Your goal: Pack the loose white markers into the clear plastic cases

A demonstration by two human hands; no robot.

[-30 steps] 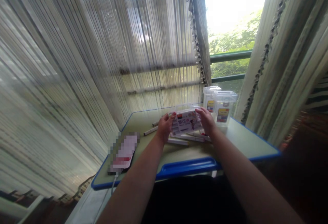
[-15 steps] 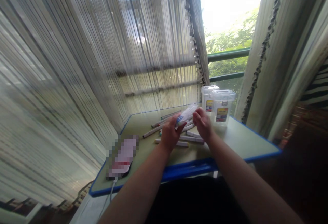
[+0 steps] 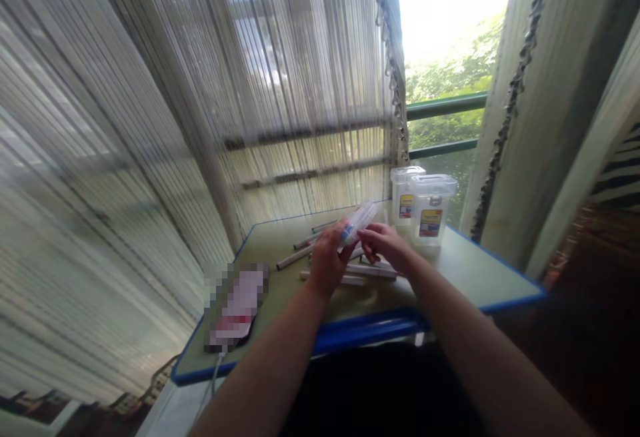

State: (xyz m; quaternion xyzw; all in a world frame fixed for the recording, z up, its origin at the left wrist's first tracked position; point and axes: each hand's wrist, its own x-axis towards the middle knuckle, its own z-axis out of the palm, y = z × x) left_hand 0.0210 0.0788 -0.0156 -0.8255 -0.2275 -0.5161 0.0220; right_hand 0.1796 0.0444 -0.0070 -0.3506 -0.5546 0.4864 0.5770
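Above the table's middle, my left hand is closed around a clear plastic packet with a blue patch near its lower end. The packet tilts up to the right. My right hand has its fingers curled, with the fingertips at the packet's lower right side. Below both hands several marker pens lie scattered on the table, partly covered by the hands. One pale marker lies closest to the front edge. More markers stick out to the left of my left hand.
Two clear lidded plastic boxes with labels, a front one and a rear one, stand at the table's back right. A phone, pixelated, lies at left with a cable. The table has a blue rim. Striped curtains hang behind.
My right hand has moved left and down from the packet's upper end to its lower right side. The left hand keeps its hold, and more of the packet's upper end shows.
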